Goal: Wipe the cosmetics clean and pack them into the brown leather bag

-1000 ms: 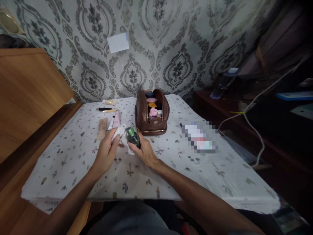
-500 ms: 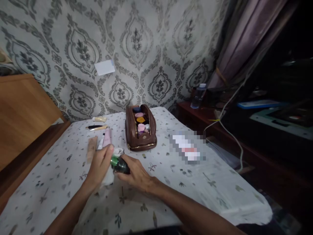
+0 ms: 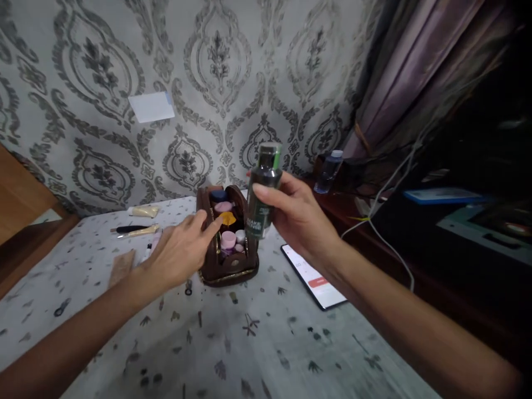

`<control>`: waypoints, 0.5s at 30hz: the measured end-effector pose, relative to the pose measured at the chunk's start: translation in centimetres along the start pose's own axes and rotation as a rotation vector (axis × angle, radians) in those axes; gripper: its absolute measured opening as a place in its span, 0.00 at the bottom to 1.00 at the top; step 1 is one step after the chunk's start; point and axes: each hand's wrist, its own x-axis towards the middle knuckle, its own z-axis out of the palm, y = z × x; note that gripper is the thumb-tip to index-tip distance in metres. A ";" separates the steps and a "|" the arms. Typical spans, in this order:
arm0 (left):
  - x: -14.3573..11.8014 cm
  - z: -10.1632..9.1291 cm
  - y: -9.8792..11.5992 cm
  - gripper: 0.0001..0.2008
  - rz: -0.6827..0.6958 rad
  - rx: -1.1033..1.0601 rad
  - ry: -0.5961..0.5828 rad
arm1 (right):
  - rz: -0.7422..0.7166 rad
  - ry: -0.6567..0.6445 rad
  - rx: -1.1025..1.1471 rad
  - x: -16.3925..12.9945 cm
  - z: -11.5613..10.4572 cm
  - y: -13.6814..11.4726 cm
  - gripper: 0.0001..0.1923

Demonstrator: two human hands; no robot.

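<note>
Head view puts the 2 hands at mid-frame, above a counter [image 3: 257,343] covered in a pale cloth printed with small leaves. At center, the right hand [image 3: 301,219] is closed around a dark bottle [image 3: 262,191] with a green-banded cap, holding it upright in the air, thumb across the white lettering on its front. Just left of it, the left hand [image 3: 180,252] is open and holds nothing, fingers spread and the index finger stretched toward the mouth of a brown pouch [image 3: 226,238].

That pouch stands open on the counter directly below and behind the bottle, packed with small round jars in pink, orange and white. Right of the pouch, a phone [image 3: 316,274] lies flat with its screen lit. Left of the pouch, partly behind the left hand, lie a beige tube [image 3: 120,266], a pencil and brush [image 3: 133,230] and a cream tube [image 3: 143,211].

At right of center, a clear water bottle [image 3: 326,172] stands on a dark side shelf beside a purple curtain [image 3: 415,72]. Patterned wallpaper fills the upper frame, with a white note [image 3: 151,106] stuck on it at upper left.
</note>
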 end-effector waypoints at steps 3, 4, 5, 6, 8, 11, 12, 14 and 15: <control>1.3 0.9 -1.3 0.38 0.152 0.016 -0.049 | -0.070 -0.022 -0.111 2.7 -0.3 0.4 0.12; 1.4 1.2 -1.8 0.39 0.205 -0.019 -0.073 | -0.087 -0.033 -0.141 3.4 -0.3 0.7 0.12; 1.4 1.4 -2.3 0.40 0.245 -0.057 -0.096 | -0.103 -0.045 -0.168 4.1 -0.4 1.0 0.13; 1.2 1.5 -2.8 0.40 0.272 -0.090 -0.111 | -0.118 -0.055 -0.189 4.7 -0.4 1.3 0.14; 0.8 1.4 -3.6 0.43 0.290 -0.126 -0.124 | -0.131 -0.085 -0.216 5.9 -0.4 2.1 0.15; 0.3 0.8 -4.3 0.47 0.313 -0.117 -0.197 | -0.091 -0.145 -0.229 7.5 -0.3 3.4 0.16; 0.1 0.7 -4.5 0.49 0.318 -0.106 -0.220 | -0.072 -0.162 -0.233 7.9 -0.3 3.9 0.17; -0.2 0.9 -4.7 0.49 0.322 -0.096 -0.229 | -0.039 -0.191 -0.258 8.7 -0.2 5.1 0.16; -0.4 1.3 -4.8 0.49 0.323 -0.104 -0.212 | -0.028 -0.204 -0.280 9.0 -0.1 5.8 0.15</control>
